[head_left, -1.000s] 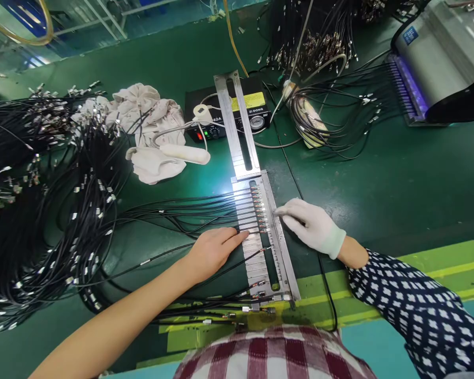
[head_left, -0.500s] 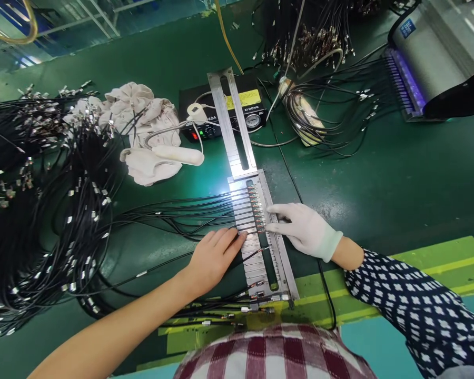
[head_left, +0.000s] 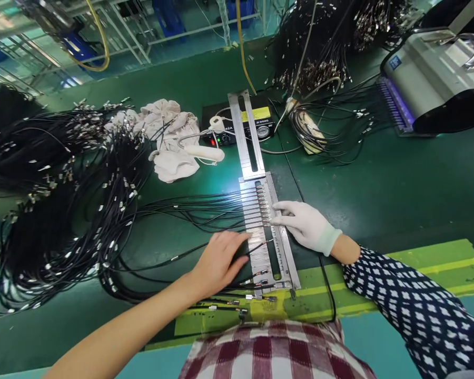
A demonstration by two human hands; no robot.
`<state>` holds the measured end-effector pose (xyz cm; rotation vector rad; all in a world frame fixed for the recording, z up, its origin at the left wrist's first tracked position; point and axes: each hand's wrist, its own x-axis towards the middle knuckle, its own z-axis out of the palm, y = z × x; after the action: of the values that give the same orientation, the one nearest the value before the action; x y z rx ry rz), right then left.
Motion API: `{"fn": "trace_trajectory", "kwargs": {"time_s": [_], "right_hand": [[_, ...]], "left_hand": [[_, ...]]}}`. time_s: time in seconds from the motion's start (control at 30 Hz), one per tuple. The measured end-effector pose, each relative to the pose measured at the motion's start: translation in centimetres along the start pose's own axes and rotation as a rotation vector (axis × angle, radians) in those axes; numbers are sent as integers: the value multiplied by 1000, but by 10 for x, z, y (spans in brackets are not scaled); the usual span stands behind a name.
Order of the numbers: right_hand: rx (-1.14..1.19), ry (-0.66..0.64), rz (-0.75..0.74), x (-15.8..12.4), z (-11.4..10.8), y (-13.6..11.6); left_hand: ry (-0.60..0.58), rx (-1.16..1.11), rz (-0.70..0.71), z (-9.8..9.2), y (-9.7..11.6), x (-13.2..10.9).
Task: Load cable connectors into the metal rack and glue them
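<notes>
A slotted metal fixture (head_left: 257, 237) lies on the green table, with several black cables (head_left: 217, 202) laid side by side across its far half and their terminal ends over the slot. My bare left hand (head_left: 217, 263) is at the fixture's left edge, thumb and fingers apart, with a single black cable (head_left: 256, 249) running between them. On the right, my right hand (head_left: 310, 227) wears a white glove. Its spread fingertips rest at the fixture's right rail (head_left: 285, 247), close to the cable ends; what lies under the fingertips is hidden.
A black control box (head_left: 270, 129) stands behind the fixture, under a slotted metal bar (head_left: 245, 142). White cloth (head_left: 177, 163) and a large cable heap (head_left: 114, 210) lie left. A grey machine with purple light (head_left: 438, 79) stands far right. Loose cable ends (head_left: 260, 298) lie nearest me.
The view has shifted, so the scene sits further right. My left hand has come slightly nearer along the fixture, and its thumb has spread from the fingers. My right hand stays at the rail.
</notes>
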<state>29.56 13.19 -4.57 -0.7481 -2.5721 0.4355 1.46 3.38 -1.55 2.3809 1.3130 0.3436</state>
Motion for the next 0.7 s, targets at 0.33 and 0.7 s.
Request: {"fn": "trace_trajectory", "kwargs": {"time_s": [0.33,0.7], "right_hand": [[47,7,22,0,3,2],[110,-14,45,2,-2,2]], "left_hand": [[204,-182,-85,3,-4,6],[225,511,242,8,-10,20]]}}
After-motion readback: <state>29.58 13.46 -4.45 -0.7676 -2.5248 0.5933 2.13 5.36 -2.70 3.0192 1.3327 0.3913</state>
